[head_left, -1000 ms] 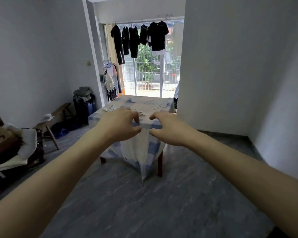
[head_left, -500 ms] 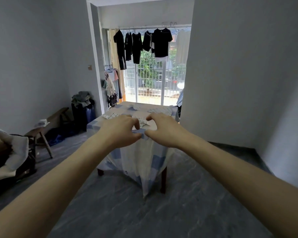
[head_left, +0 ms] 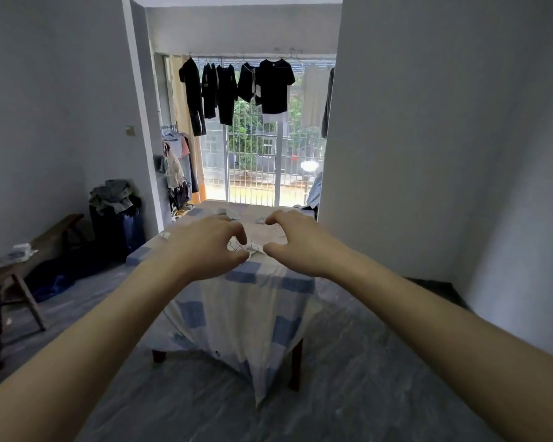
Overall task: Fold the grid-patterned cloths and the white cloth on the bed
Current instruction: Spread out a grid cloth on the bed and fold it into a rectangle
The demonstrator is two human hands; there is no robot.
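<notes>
The bed point(head_left: 246, 314) stands ahead, draped in a blue-and-white checked sheet that hangs over its near corner. Grid-patterned cloths lie crumpled on top: one point(head_left: 237, 246) shows between my hands, another point(head_left: 277, 231) sits further right. A small white cloth point(head_left: 260, 220) lies behind them, and a pale scrap point(head_left: 165, 235) rests at the left edge. My left hand point(head_left: 205, 247) and my right hand point(head_left: 297, 244) are stretched out in front of the bed, fingers curled and apart, holding nothing. They hide much of the bed top.
A wooden bench point(head_left: 29, 260) stands at the left with dark fabric on the floor under it. A dark case piled with clothes point(head_left: 115, 215) sits by the left wall. Black garments point(head_left: 237, 90) hang before the barred window. A white wall point(head_left: 428, 154) flanks the bed's right side.
The bed has drawn closer and sits lower in view. My hands have spread slightly apart and their fingers have loosened from a near-touching pose.
</notes>
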